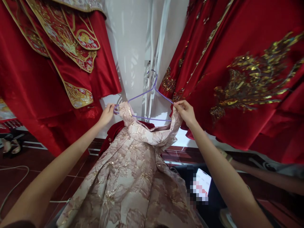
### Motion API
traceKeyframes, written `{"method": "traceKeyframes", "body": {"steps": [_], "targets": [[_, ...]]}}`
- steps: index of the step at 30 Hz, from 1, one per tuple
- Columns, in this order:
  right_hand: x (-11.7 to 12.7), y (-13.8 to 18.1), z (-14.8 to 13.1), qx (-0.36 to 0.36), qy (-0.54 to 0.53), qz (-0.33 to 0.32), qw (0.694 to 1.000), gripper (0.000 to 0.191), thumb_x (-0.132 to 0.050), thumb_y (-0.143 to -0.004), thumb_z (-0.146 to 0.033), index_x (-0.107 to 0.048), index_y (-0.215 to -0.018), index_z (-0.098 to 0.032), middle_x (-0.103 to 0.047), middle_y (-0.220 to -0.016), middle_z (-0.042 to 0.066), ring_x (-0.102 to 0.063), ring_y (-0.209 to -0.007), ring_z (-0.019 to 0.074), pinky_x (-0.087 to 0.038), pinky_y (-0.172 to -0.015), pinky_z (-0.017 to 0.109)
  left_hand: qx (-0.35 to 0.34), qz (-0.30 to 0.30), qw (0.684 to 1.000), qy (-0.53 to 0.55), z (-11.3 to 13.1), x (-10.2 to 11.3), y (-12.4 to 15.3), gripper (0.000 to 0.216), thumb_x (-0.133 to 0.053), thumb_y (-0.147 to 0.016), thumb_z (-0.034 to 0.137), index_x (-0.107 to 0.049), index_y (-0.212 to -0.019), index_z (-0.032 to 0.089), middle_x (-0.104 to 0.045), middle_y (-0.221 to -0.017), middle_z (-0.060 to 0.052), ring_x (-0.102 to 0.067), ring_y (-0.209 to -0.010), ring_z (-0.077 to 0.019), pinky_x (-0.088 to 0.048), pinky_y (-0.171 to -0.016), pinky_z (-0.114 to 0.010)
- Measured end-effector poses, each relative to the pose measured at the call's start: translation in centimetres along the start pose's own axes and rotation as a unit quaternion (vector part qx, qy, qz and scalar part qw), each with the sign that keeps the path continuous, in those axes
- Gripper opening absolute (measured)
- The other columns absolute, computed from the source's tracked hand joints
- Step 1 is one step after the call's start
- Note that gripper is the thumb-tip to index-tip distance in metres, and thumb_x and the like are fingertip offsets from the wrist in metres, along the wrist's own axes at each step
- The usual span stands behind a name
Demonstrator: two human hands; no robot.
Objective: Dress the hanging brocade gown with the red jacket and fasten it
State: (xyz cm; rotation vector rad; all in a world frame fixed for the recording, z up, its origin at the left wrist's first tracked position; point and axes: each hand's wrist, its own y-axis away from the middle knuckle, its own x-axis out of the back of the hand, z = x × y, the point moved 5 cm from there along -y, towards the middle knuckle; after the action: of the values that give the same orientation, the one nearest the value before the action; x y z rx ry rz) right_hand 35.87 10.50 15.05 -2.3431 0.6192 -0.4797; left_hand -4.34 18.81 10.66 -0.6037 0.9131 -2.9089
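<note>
A pale pink-beige dress [133, 164] with a floral pattern and gold threads hangs by its straps from a purple hanger [152, 118]. My left hand [109, 112] is closed on the hanger's left end, just outside the left strap. With thumb and fingers pinched, my right hand [186, 110] grips the right strap of the dress where it lies over the hanger's right end. The hanger's hook points up and away from me, near the white wall. Below, the skirt spreads toward me between my forearms.
Red embroidered garments [104, 63] hang at the left, and a red gown [237, 79] with gold sequins hangs at the right. A lit phone [203, 183] lies on something dark at lower right. Shoes [11, 145] and a white cable [26, 180] are on the left floor.
</note>
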Motion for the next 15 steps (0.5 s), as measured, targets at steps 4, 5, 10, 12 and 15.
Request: {"method": "traceKeyframes", "body": {"steps": [4, 5, 10, 12, 15], "targets": [[-0.1, 0.0, 0.2, -0.010, -0.004, -0.001, 1.000, 0.022, -0.067, -0.071, -0.041, -0.061, -0.075, -0.020, -0.058, -0.064, -0.002, -0.053, -0.062, 0.0126, -0.042, -0.062, 0.025, 0.050, -0.038, 0.994, -0.089, -6.4, -0.1, 7.4, 0.045, -0.063, -0.066, 0.037, -0.041, -0.100, 0.018, -0.051, -0.097, -0.004, -0.055, -0.083, -0.0145, -0.047, -0.080, -0.030], [-0.1, 0.0, 0.2, -0.011, -0.005, -0.001, 1.000, 0.022, -0.068, -0.070, -0.040, -0.061, -0.074, -0.020, -0.057, -0.064, -0.002, -0.052, -0.062, 0.0123, -0.041, -0.062, 0.025, 0.051, -0.052, 0.991, -0.108, -7.6, -0.1, 9.1, 0.047, -0.065, -0.063, 0.037, -0.042, -0.099, 0.018, -0.051, -0.098, -0.004, -0.055, -0.089, -0.0164, -0.046, -0.083, -0.032], [0.1, -0.4, 0.5, -0.013, -0.010, -0.003, 1.000, 0.021, -0.068, -0.070, -0.040, -0.061, -0.073, -0.020, -0.057, -0.063, -0.002, -0.050, -0.058, 0.0113, -0.039, -0.060, 0.024, 0.156, -0.122, 0.977, -0.085, -10.7, 2.1, 12.1, 0.036, -0.058, -0.069, 0.049, -0.055, -0.089, 0.018, -0.061, -0.084, -0.002, -0.059, -0.084, -0.0199, -0.047, -0.084, -0.035], [0.1, -0.5, 0.5, -0.016, -0.007, -0.006, 1.000, 0.022, -0.068, -0.069, -0.040, -0.060, -0.073, -0.020, -0.057, -0.063, -0.002, -0.050, -0.059, 0.0117, -0.039, -0.060, 0.024, 0.199, -0.128, 0.971, -0.028, -10.0, 3.7, 10.9, 0.043, -0.064, -0.064, 0.055, -0.060, -0.088, 0.019, -0.066, -0.085, -0.002, -0.061, -0.088, -0.0209, -0.048, -0.082, -0.032], [0.1, -0.5, 0.5, -0.018, 0.000, -0.012, 1.000, 0.023, -0.067, -0.070, -0.041, -0.061, -0.074, -0.020, -0.057, -0.065, -0.002, -0.050, -0.060, 0.0119, -0.039, -0.060, 0.024, 0.258, -0.162, 0.949, 0.081, -7.5, 4.9, 7.9, 0.050, -0.069, -0.060, 0.057, -0.065, -0.091, 0.018, -0.070, -0.084, -0.005, -0.064, -0.087, -0.0226, -0.051, -0.078, -0.032]]}}
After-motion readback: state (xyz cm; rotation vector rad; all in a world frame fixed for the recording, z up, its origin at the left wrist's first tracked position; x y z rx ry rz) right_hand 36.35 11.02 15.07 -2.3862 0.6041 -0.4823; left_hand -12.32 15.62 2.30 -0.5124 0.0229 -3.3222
